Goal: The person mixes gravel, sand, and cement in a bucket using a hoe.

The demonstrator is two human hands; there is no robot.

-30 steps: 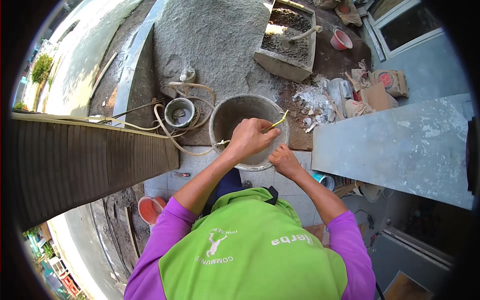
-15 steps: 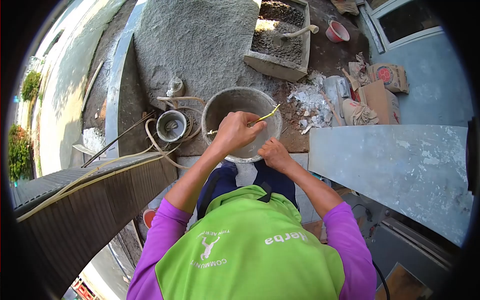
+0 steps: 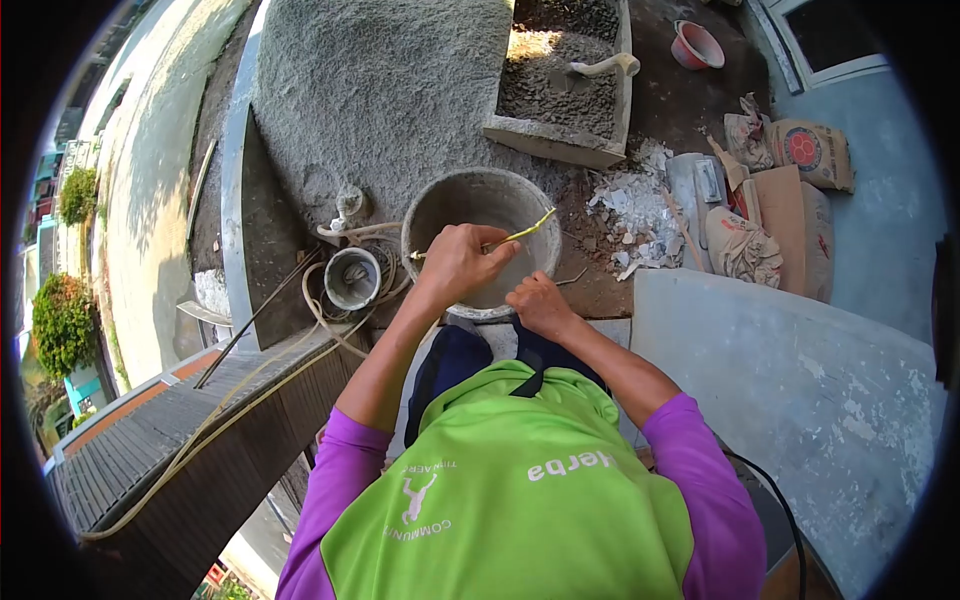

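Observation:
My left hand is closed in a pinch around a thin yellow-green stick, slightly bent like a twig. One end points up and right; a short pale end shows left of my fingers. Beside it, my right hand is curled into a fist, and whatever it may hold is hidden. Both hands are above the near part of a large round grey tub, crusted with cement, which stands in front of my legs. Its visible inside looks grey.
A small bucket stands left of the tub among coiled hose. Behind lies grey sand and a box of grey mix with a handled tool. Bags, rubble and a red bucket are right.
My view has shifted slightly, so the surroundings appear displaced. My hands keep nearly the same pose over the tub, with the stick still in my left hand.

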